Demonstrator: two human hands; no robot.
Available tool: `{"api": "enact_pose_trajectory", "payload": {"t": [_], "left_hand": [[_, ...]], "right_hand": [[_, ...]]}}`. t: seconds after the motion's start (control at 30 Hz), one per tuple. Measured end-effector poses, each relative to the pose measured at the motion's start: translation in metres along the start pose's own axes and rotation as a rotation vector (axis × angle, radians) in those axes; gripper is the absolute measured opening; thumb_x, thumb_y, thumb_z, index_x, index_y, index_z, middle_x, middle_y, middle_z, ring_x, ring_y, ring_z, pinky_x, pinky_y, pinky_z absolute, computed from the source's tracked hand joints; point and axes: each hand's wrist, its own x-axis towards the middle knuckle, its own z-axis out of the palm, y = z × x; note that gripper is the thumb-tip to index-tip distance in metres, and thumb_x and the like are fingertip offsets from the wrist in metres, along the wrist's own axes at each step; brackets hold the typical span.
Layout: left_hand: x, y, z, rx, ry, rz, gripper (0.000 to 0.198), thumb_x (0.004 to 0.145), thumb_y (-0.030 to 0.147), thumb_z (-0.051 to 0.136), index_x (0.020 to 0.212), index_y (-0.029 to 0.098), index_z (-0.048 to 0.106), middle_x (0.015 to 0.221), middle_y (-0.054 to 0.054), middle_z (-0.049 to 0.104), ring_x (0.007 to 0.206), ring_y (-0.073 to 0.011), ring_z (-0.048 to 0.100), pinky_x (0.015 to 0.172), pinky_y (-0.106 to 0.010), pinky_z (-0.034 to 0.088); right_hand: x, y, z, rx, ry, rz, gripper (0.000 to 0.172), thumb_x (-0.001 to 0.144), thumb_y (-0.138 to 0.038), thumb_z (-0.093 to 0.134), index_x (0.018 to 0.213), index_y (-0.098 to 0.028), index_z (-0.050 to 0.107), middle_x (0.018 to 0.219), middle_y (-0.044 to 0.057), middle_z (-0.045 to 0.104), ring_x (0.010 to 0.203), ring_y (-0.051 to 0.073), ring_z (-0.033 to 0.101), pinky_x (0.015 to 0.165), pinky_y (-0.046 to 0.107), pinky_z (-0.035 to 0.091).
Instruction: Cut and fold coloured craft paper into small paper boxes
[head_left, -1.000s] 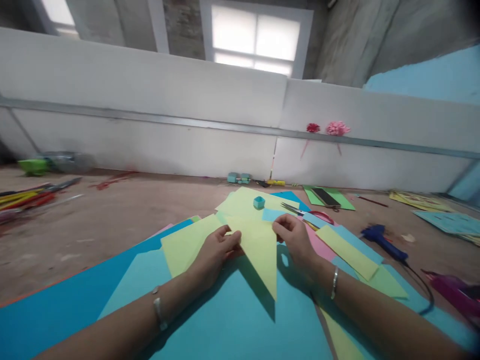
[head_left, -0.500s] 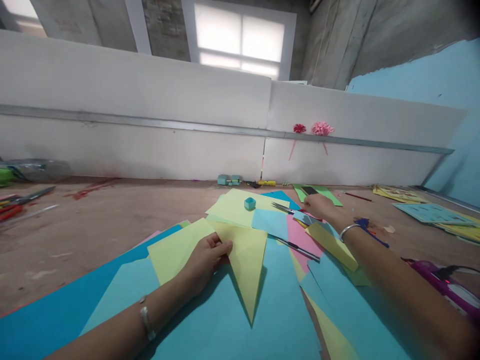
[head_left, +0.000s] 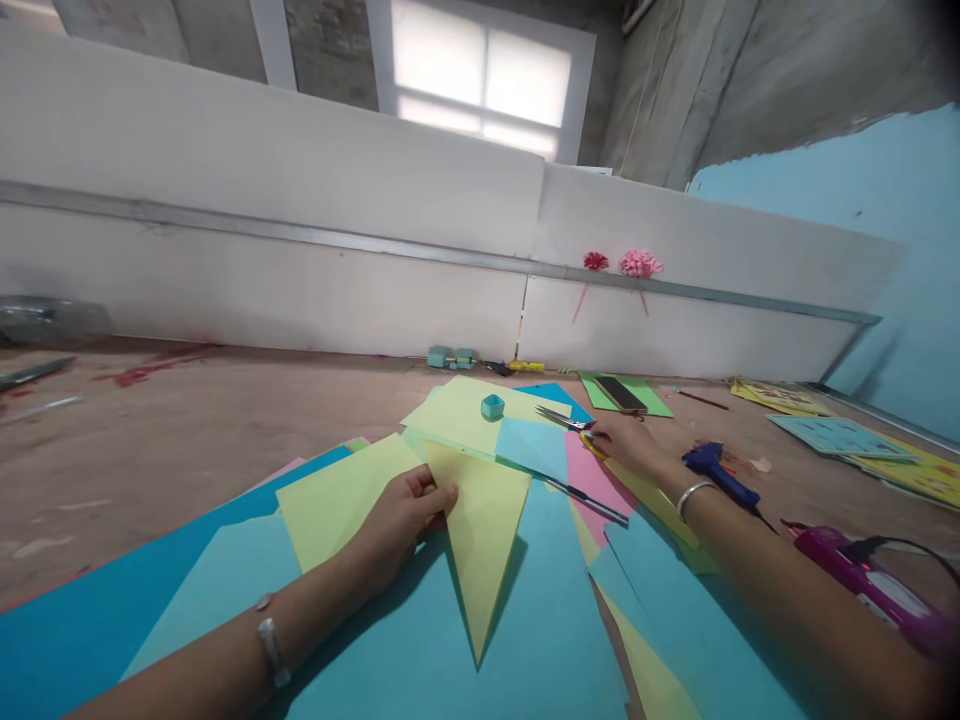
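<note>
My left hand (head_left: 409, 510) pinches the upper edge of a pale yellow paper (head_left: 487, 500) that tapers to a point towards me. Across the layered sheets, my right hand (head_left: 626, 442) is closed at the handles of the scissors (head_left: 562, 418), whose blades point left. A yellow handle loop shows by its fingertips; the grip itself is partly hidden. Just nearer to me lies a slim dark pen-like tool (head_left: 585, 498) on blue and pink paper. A small turquoise folded paper piece (head_left: 493, 407) rests on a yellow sheet beyond my left hand.
A phone (head_left: 620, 393) lies on green paper at the back. To the right are a blue glue gun (head_left: 720, 475) and a purple device (head_left: 874, 585) with a cable. Paper flowers (head_left: 641, 264) stand at the wall rail. Large blue sheets (head_left: 450, 640) spread in front of me.
My right hand has drawn back from beside the phone to the scissors' handles, uncovering the phone. My left hand keeps hold of the yellow paper. The view has shifted slightly.
</note>
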Motion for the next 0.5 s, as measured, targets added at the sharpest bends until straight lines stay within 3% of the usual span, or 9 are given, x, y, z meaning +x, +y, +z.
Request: {"api": "enact_pose_trajectory", "payload": {"t": [0.1, 0.27, 0.5], "left_hand": [[0.000, 0.001, 0.001, 0.000, 0.011, -0.009, 0.043, 0.052, 0.028, 0.087, 0.088, 0.012, 0.068, 0.086, -0.010, 0.075, 0.075, -0.0217, 0.070, 0.065, -0.029, 0.055], [0.002, -0.002, 0.000, -0.014, 0.005, 0.016, 0.043, 0.055, 0.027, 0.085, 0.092, 0.012, 0.069, 0.087, -0.009, 0.075, 0.075, -0.0204, 0.069, 0.066, -0.028, 0.055], [0.004, -0.005, -0.002, -0.043, 0.024, 0.041, 0.042, 0.053, 0.028, 0.086, 0.089, 0.013, 0.070, 0.086, -0.009, 0.075, 0.074, -0.0199, 0.069, 0.067, -0.028, 0.055]], "right_hand": [[-0.014, -0.005, -0.003, -0.011, -0.044, 0.021, 0.031, 0.094, -0.035, 0.057, 0.119, -0.017, 0.058, 0.120, 0.009, 0.060, 0.100, 0.021, 0.062, 0.084, 0.042, 0.053], [-0.028, -0.011, -0.016, 0.042, -0.162, -0.068, 0.025, 0.094, -0.036, 0.056, 0.106, -0.015, 0.063, 0.103, 0.005, 0.066, 0.089, 0.017, 0.064, 0.079, 0.037, 0.055], [0.012, 0.008, -0.014, 0.023, -0.198, 0.097, 0.032, 0.094, -0.035, 0.057, 0.121, -0.018, 0.058, 0.122, 0.009, 0.059, 0.101, 0.021, 0.061, 0.085, 0.042, 0.053]]}}
